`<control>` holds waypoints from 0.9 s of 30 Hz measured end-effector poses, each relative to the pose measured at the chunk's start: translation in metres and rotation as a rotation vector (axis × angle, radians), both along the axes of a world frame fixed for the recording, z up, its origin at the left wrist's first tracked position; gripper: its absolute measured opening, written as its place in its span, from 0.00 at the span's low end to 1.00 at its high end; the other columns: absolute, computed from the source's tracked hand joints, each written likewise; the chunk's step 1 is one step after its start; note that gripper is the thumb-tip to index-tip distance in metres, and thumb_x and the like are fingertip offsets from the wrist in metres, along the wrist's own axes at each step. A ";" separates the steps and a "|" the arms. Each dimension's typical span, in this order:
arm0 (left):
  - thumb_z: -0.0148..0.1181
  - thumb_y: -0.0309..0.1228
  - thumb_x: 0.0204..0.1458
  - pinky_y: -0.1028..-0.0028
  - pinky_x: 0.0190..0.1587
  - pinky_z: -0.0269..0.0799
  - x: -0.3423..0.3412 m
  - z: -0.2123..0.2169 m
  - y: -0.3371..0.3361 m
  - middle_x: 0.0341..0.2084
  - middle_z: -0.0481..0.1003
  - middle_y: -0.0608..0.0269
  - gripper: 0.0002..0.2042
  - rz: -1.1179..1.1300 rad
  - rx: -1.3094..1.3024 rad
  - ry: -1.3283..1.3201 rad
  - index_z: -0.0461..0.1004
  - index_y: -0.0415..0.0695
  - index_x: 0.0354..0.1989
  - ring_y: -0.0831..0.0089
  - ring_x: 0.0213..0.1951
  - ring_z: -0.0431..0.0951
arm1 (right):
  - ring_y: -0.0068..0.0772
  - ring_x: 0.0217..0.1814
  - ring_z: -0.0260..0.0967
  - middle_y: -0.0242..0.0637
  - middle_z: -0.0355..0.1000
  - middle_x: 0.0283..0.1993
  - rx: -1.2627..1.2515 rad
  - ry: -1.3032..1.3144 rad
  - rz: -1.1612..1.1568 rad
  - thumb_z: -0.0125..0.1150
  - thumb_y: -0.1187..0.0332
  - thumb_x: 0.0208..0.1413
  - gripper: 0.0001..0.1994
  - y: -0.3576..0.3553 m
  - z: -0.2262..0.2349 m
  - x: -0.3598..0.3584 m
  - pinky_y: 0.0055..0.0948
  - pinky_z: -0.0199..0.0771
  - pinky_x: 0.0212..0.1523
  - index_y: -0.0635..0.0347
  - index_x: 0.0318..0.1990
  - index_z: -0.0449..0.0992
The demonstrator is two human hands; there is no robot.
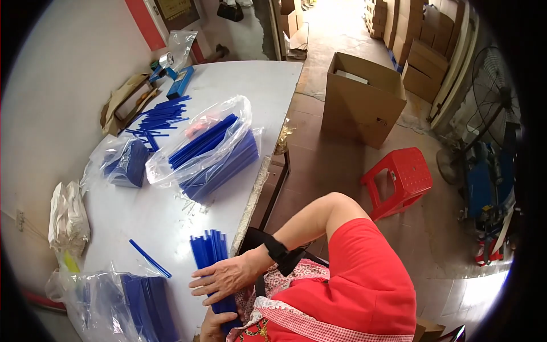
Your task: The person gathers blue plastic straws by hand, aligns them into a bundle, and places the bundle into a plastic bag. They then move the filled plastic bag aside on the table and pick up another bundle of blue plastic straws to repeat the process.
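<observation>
Blue plastic strips (209, 253) lie bundled at the near edge of the white counter (142, 211); the right hand (223, 277) rests flat across them, fingers (200, 283) spread and pressing rather than gripping; the left hand (213, 326) curls round the bundle's near end from below, fingers closed on it; a single loose strip (149, 258) lies just left; clear bags of more blue strips (208, 151) sit farther back; a red stool (397, 179) stands on the floor, right.
</observation>
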State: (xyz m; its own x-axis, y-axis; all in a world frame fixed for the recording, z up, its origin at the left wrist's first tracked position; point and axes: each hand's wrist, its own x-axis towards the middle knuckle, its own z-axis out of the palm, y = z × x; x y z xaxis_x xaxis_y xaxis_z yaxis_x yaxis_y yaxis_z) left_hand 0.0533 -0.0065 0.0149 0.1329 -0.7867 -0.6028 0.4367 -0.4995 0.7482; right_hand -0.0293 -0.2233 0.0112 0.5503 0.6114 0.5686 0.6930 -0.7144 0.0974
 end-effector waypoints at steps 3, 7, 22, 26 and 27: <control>0.60 0.37 0.48 0.67 0.36 0.76 0.012 0.009 -0.002 0.27 0.76 0.50 0.23 -0.033 -0.091 0.169 0.68 0.37 0.50 0.61 0.30 0.78 | 0.47 0.60 0.65 0.49 0.68 0.54 0.020 0.385 0.000 0.63 0.66 0.44 0.29 0.000 0.017 0.008 0.41 0.62 0.62 0.55 0.58 0.65; 0.59 0.45 0.51 0.67 0.36 0.76 0.030 0.023 0.007 0.29 0.77 0.49 0.26 -0.062 -0.267 0.511 0.67 0.38 0.52 0.60 0.31 0.78 | 0.41 0.42 0.72 0.41 0.72 0.40 0.495 0.697 -0.037 0.64 0.71 0.41 0.25 0.009 0.011 0.008 0.37 0.71 0.45 0.57 0.50 0.67; 0.65 0.29 0.46 0.72 0.44 0.74 -0.054 -0.017 -0.026 0.43 0.73 0.61 0.26 0.483 -0.182 0.032 0.64 0.37 0.54 0.71 0.43 0.77 | 0.31 0.48 0.69 0.41 0.70 0.48 1.723 1.100 0.008 0.66 0.64 0.48 0.29 0.031 -0.025 0.000 0.30 0.70 0.52 0.67 0.56 0.65; 0.65 0.27 0.48 0.74 0.39 0.76 -0.052 -0.010 -0.025 0.36 0.74 0.64 0.21 0.564 -0.093 0.102 0.68 0.38 0.50 0.74 0.37 0.77 | 0.33 0.52 0.68 0.43 0.68 0.53 2.082 1.219 0.092 0.65 0.66 0.50 0.32 0.030 -0.030 0.012 0.34 0.70 0.55 0.66 0.61 0.59; 0.65 0.27 0.48 0.74 0.39 0.76 -0.052 -0.010 -0.021 0.36 0.74 0.64 0.21 0.575 -0.088 0.103 0.68 0.38 0.50 0.74 0.37 0.77 | 0.33 0.52 0.69 0.42 0.69 0.52 2.145 1.301 0.122 0.65 0.68 0.50 0.32 0.030 -0.030 0.013 0.36 0.71 0.56 0.65 0.61 0.59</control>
State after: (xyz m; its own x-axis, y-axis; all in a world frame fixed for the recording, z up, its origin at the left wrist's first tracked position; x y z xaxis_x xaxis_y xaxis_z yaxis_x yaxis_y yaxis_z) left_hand 0.0010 -0.0280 0.0048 0.4972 -0.6535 -0.5707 0.6913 -0.0991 0.7157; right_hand -0.0164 -0.1929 -0.0191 0.9686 -0.0014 -0.2485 -0.1603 0.7605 -0.6292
